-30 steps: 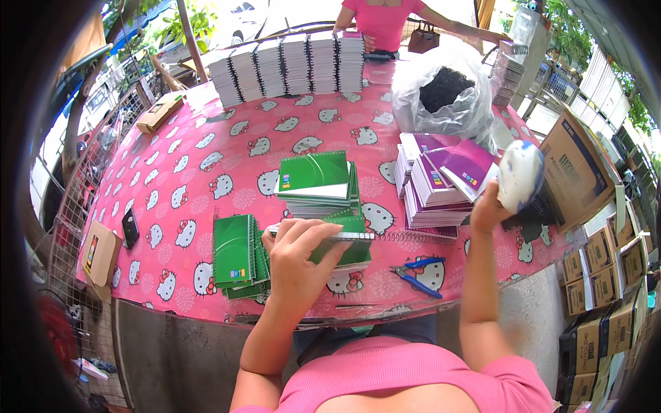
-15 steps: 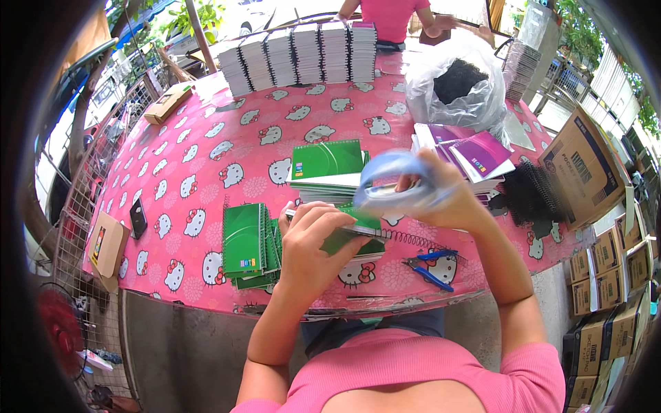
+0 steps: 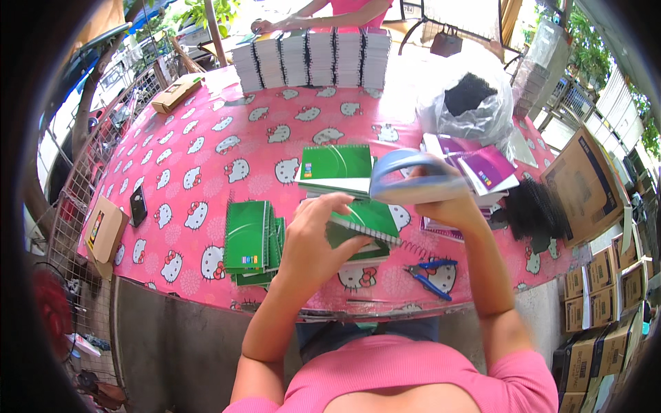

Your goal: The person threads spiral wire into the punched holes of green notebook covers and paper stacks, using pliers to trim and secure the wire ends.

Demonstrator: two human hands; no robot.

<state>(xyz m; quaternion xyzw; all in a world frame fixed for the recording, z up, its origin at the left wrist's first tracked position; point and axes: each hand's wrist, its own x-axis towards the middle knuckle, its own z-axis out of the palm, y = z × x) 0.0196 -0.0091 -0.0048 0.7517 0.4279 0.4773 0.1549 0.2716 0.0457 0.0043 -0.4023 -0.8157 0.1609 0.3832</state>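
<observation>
A green spiral notebook [image 3: 374,215] lies in front of me, its spine towards me. A loose black coil [image 3: 418,249] trails from the spine's right end. My left hand [image 3: 313,230] is open at the notebook's left end, thumb and fingers spread, the thumb near the spine. My right hand [image 3: 447,199] is closed around a blue-and-white tool [image 3: 413,180] shaped like a clothes iron, raised above the notebook's right side and slightly blurred. Blue-handled cutters [image 3: 432,281] lie on the table at right. Green notebooks [image 3: 248,237] are stacked left of my left hand.
Another green notebook stack [image 3: 335,164] stands beyond. Purple notebooks [image 3: 487,168], black coils [image 3: 533,210] and a plastic bag [image 3: 471,120] sit at right. Upright notebooks [image 3: 310,60] line the far edge near another person [image 3: 358,10]. A phone [image 3: 138,206] and cardboard box [image 3: 107,230] lie left.
My left hand has loosened from the notebook and its fingers have spread. My right hand has brought the tool slightly rightward. The person opposite has moved left behind the upright notebooks.
</observation>
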